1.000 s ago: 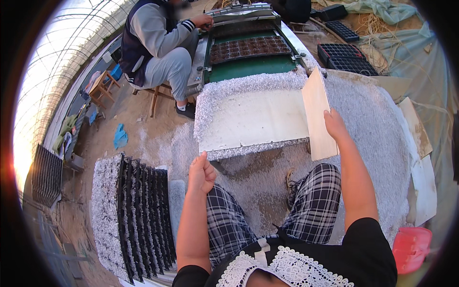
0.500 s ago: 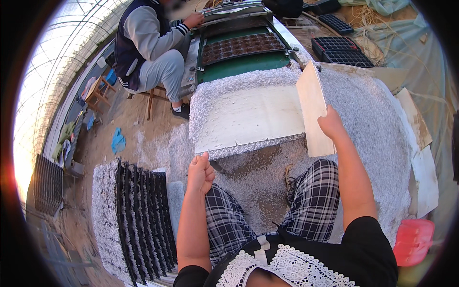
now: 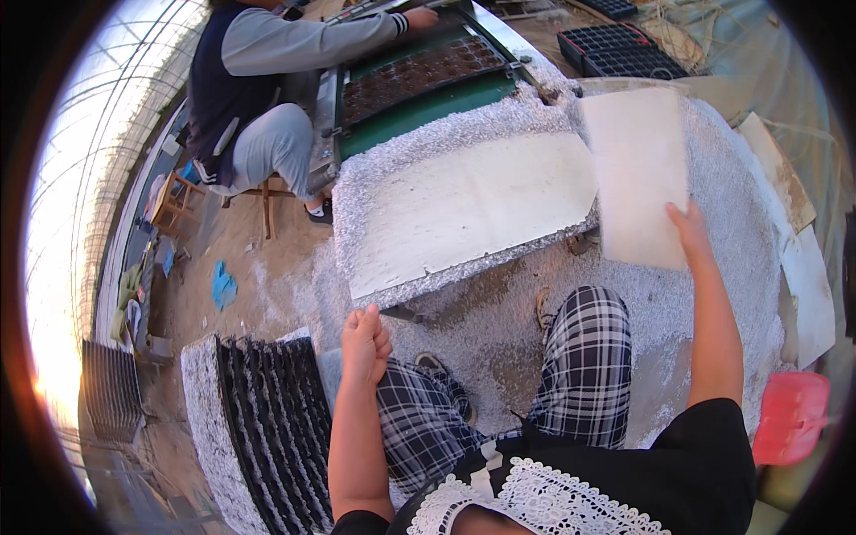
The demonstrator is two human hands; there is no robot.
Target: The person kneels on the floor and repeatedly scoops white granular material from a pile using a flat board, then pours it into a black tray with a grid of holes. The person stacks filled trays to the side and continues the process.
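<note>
My right hand (image 3: pixel 690 234) grips a thin, pale rectangular board (image 3: pixel 640 178) by its right edge, holding it raised above the white granules. My left hand (image 3: pixel 365 341) is closed in a fist just off the near left corner of a white work panel (image 3: pixel 473 205), and nothing shows in its fingers. White granules (image 3: pixel 374 178) line the panel's left and far sides and its near edge. Beyond the panel, a seedling tray (image 3: pixel 419 78) filled with dark soil lies on a green machine bed (image 3: pixel 392 134).
To my left stands a stack of black trays (image 3: pixel 276 428) topped with white granules. A co-worker (image 3: pixel 267 98) sits at the far left, one arm over the machine. Black trays (image 3: pixel 615 49) lie at the far right, and a red plastic scoop-like thing (image 3: pixel 791 419) is at my right.
The board in my right hand has swung from nearly edge-on to broad face showing and moved right. My left fist stays near the panel corner. The co-worker's arm has reached farther right.
</note>
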